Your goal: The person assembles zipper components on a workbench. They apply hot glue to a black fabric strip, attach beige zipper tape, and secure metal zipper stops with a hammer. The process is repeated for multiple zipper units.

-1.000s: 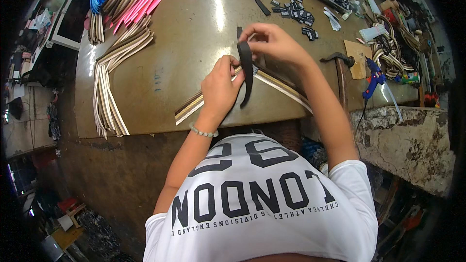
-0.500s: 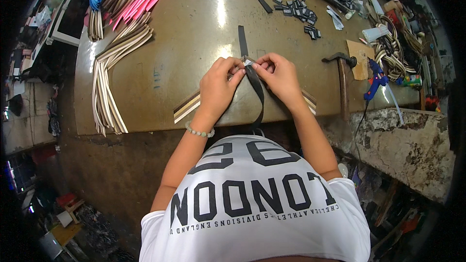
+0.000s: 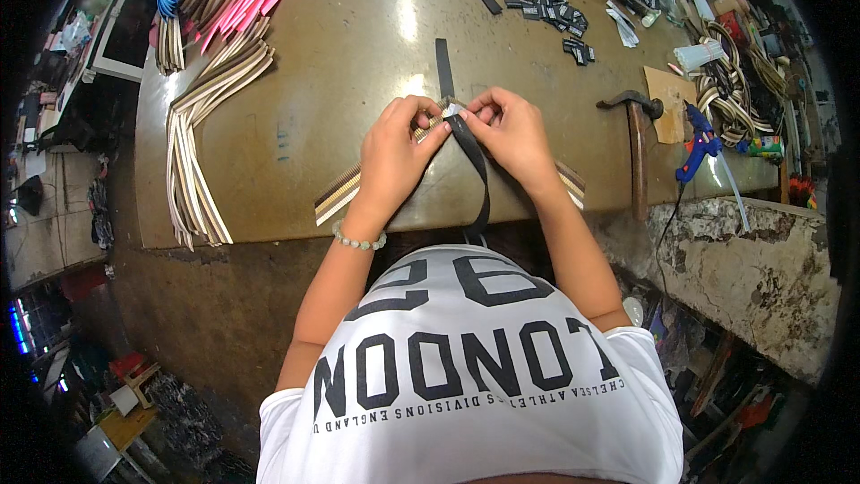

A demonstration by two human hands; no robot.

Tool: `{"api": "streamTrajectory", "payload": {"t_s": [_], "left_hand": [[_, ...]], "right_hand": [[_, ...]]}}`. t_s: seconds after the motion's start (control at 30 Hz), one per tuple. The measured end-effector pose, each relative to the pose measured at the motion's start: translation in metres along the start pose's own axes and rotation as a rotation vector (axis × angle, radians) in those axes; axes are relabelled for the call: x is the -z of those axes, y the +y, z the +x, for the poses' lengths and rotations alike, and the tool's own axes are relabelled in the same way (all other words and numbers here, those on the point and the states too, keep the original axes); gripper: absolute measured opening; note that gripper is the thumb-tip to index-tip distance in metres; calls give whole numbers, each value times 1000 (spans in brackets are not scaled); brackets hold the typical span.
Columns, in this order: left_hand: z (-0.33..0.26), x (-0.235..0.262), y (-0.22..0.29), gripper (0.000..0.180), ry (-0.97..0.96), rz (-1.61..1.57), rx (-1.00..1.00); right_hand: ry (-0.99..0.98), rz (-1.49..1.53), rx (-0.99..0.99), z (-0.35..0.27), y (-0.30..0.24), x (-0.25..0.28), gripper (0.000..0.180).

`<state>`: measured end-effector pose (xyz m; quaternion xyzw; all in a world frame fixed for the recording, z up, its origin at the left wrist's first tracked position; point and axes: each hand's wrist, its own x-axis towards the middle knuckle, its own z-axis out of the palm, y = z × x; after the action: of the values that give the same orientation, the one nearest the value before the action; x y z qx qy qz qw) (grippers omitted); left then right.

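Left hand (image 3: 391, 157) and right hand (image 3: 515, 141), fingers (image 3: 436, 137) in a pinch on black strap (image 3: 472, 158); striped band (image 3: 339, 195) beneath

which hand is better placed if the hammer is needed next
Probably the right hand: it is nearer the hammer, which lies to its right. The left hand is farther off, beyond the black strap.

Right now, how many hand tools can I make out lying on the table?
2: the hammer, to the right of the right hand, and the blue glue gun, farther right. Others may be hidden.
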<state>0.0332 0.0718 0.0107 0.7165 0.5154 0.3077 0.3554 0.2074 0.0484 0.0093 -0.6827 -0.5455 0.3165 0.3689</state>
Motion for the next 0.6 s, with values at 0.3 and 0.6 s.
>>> {"api": "streamTrajectory", "payload": {"t_s": [0.3,0.6], "left_hand": [[-6,4,-4,15,-37,-49,-94],[-3,26,-6,14,-180,-153,-155]], "right_hand": [[78,-46,78,-1,7,-7,21],[56,-10,73,0,8,-5,21]]}}
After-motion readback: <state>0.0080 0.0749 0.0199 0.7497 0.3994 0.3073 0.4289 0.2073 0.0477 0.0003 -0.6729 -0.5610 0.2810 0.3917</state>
